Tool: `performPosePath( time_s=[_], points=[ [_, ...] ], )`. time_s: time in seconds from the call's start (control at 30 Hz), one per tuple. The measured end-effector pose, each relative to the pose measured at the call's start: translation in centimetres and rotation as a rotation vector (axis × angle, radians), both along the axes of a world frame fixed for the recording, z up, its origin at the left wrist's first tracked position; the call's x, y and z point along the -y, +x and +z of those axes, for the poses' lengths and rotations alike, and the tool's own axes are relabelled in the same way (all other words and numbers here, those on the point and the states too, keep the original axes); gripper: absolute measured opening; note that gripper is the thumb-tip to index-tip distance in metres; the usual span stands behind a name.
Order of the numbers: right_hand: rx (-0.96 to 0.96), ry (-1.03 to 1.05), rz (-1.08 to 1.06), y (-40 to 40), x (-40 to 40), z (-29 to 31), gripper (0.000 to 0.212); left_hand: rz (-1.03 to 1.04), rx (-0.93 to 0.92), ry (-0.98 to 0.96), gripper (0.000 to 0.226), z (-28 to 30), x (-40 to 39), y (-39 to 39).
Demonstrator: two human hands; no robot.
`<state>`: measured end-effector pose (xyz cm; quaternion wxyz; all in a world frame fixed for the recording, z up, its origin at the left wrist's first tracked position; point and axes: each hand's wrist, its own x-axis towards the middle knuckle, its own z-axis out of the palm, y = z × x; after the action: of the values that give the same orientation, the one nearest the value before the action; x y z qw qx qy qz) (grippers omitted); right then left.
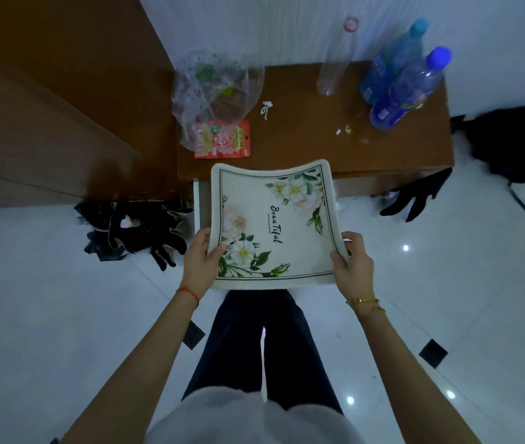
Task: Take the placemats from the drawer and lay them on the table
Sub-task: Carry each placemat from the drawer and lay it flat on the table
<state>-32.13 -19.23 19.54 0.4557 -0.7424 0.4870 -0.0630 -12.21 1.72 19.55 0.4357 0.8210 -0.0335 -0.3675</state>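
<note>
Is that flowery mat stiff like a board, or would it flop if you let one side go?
Probably floppy: the placemat sags in the middle between the left hand and right hand. Likely light, since only thumbs and fingertips pinch its edges.

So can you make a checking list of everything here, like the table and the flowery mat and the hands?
Surface: brown table, mostly bare in the middle, with small white scraps.
Job's things: one flowery placemat held in the air, near the table's front edge; its far edge curls up.
Clutter: clear plastic bag over a red snack packet, three bottles, all on the table.
Grips: left hand and right hand each pinch a near corner of the placemat.
Cables: nothing seen.
Surroundings: shiny white tiled floor, dark items on it, wooden cabinet at left.
</note>
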Motion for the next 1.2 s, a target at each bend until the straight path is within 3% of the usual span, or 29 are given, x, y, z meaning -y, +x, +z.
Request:
performPosePath(
  time_s=[0.2, 0.47, 0.83, 1.2],
  points=[
    [0.136, -0.044, -0.144, -1.9, -1.1, 8.3, 0.034, -0.061, 0.056, -0.172, 0.037, 9.7, 1.4, 1.0],
    [0.213, -0.066, -0.23, -4.1, -1.8, 14.7, 0.039, -0.2, 0.053, -0.355, 0.042, 17.1, 3.9, 1.7],
    [0.276, -0.157, -0.509, -9.6, -5.4, 19.1, 0.037, -0.547, 0.039, -0.445, 0.039, 20.5, 9.5, 0.3],
    [0.227, -0.261, -1.011, -21.1, -11.2, 19.8, 0.036, -1.077, -0.132, -0.473, 0.041, 22.5, 19.1, -11.9]
  ],
)
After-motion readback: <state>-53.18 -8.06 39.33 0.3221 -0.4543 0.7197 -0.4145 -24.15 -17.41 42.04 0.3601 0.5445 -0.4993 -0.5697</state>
